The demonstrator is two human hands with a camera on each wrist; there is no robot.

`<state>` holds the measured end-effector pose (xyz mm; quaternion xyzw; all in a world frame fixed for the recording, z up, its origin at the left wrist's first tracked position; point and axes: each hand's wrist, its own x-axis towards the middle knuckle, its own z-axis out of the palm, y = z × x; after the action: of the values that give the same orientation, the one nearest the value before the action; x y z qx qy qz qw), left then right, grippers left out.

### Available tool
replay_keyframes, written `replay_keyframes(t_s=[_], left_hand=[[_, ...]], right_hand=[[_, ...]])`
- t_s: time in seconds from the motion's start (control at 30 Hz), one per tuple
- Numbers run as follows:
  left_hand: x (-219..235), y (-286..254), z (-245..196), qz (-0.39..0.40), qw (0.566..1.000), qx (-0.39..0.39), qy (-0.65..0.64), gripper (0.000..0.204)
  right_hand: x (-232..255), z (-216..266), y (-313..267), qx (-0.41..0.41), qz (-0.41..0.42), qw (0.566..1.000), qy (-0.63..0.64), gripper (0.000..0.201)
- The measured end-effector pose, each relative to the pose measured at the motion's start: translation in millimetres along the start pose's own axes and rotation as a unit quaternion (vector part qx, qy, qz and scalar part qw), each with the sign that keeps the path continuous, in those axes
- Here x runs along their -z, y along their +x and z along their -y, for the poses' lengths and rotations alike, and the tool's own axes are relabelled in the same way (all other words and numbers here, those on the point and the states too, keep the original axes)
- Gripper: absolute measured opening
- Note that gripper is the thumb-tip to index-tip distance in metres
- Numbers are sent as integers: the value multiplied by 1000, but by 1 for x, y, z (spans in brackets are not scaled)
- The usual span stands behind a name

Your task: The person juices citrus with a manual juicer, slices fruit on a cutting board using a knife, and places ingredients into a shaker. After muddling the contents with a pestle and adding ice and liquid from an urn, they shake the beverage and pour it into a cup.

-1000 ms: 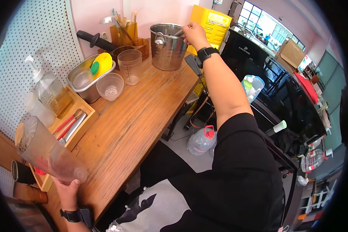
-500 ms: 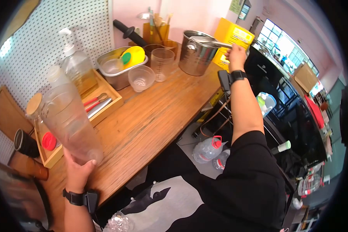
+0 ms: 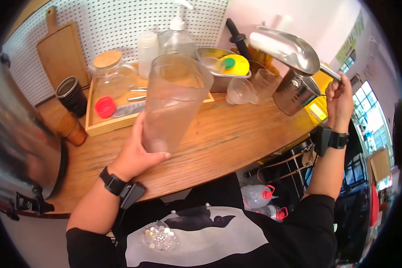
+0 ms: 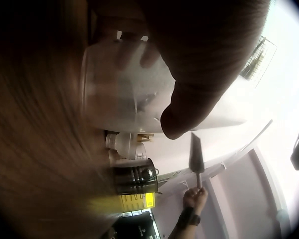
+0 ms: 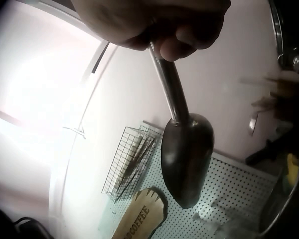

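My left hand [image 3: 136, 154] grips a tall clear plastic container [image 3: 174, 102] low down near its base, thumb across the front. The container leans to the right, mouth up, over the front of the wooden table. In the left wrist view its clear wall [image 4: 124, 94] fills the space beside the thumb. My right hand [image 3: 339, 100] holds a metal ice scoop [image 3: 295, 53] by its handle, fingers curled round it. The scoop is raised above the steel bucket [image 3: 295, 94], its bowl pointing left. In the right wrist view the scoop's rounded underside [image 5: 187, 159] shows.
Behind the container a wooden tray [image 3: 94, 127] holds a glass jug [image 3: 114, 80], a red lid [image 3: 105, 107] and a pump bottle [image 3: 177, 40]. Clear cups [image 3: 241, 91] stand left of the bucket. A large steel vessel [image 3: 22, 120] stands at the left.
My right hand has lifted the scoop out of the bucket and swung its bowl leftward above it. My left hand has raised the container, now more upright. The head view has turned left.
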<state>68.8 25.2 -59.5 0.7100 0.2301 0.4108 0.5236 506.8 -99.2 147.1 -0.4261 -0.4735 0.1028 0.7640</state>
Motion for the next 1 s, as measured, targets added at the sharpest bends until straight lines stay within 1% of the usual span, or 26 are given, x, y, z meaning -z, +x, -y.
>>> replay_keyframes(t_s=[0.03, 0.1, 0.13, 0.2, 0.23, 0.33, 0.37, 0.4, 0.43, 0.5, 0.53, 0.57, 0.6, 0.63, 0.67, 0.73, 0.77, 0.83, 0.9, 0.93, 1.0], left_hand=[[0, 0, -2, -6, 1000, 2, 3, 108], [-1, 1, -6, 2, 1000, -1, -22, 107], [-1, 1, -6, 2, 1000, 0, -22, 107], [-2, 1, -6, 3, 1000, -4, -22, 108], [-2, 1, -8, 3, 1000, -4, -22, 108], [-2, 1, -10, 21, 999, -25, -17, 108], [0, -1, -7, 14, 1000, -22, 0, 108], [-2, 0, -4, 11, 1000, -23, 14, 109], [-4, 1, -3, 31, 999, -32, 4, 109], [-4, -1, -5, 6, 1000, -13, 2, 109], [-6, 0, -7, 18, 1000, -19, -5, 109], [-6, 0, -9, 13, 999, -6, -31, 109], [-7, 0, -11, 5, 998, 9, -57, 109], [-7, 0, -11, 8, 998, 8, -59, 109], [-8, -1, -11, 9, 998, 10, -58, 109], [-9, -1, -12, 8, 998, 11, -58, 109], [-10, -1, -12, 7, 998, 14, -64, 109], [-10, -2, -11, 6, 997, 18, -69, 109], [-9, -1, -8, 8, 998, 17, -62, 110], [-10, -1, -9, 9, 998, 16, -62, 110], [-12, -1, -10, -2, 995, 20, -101, 110]], right_hand=[[-10, 4, 3, 13, 46, 999, -5, 24], [-39, 14, 3, 27, 95, 995, -2, 26], [-52, 19, 2, 27, 95, 995, -2, 26], [-74, 28, 3, 68, 152, 986, -14, 27], [-81, 32, 4, 68, 152, 986, -15, 27], [-98, 42, 1, 116, 199, 972, -38, 26], [-102, 43, -3, 120, 189, 973, -48, 26], [-104, 43, -4, 123, 195, 971, -63, 26], [-96, 44, -1, 124, 199, 969, -81, 27], [-66, 36, 21, 117, 191, 973, -54, 26], [-69, 37, 18, 111, 126, 984, -59, 24], [-56, 37, 22, 114, 121, 984, -67, 24], [-37, 33, 32, 111, 47, 989, -90, 23], [-17, 28, 42, 108, -26, 988, -110, 22], [4, 23, 50, 109, -25, 987, -112, 22], [47, 11, 66, 114, -147, 957, -224, 24], [62, 3, 70, 115, -146, 957, -225, 24], [86, -13, 75, 117, -197, 912, -340, 26], [100, -30, 81, 94, -202, 881, -417, 30], [114, -43, 86, 89, -177, 884, -424, 31], [116, -61, 85, 39, -171, 885, -432, 31]])
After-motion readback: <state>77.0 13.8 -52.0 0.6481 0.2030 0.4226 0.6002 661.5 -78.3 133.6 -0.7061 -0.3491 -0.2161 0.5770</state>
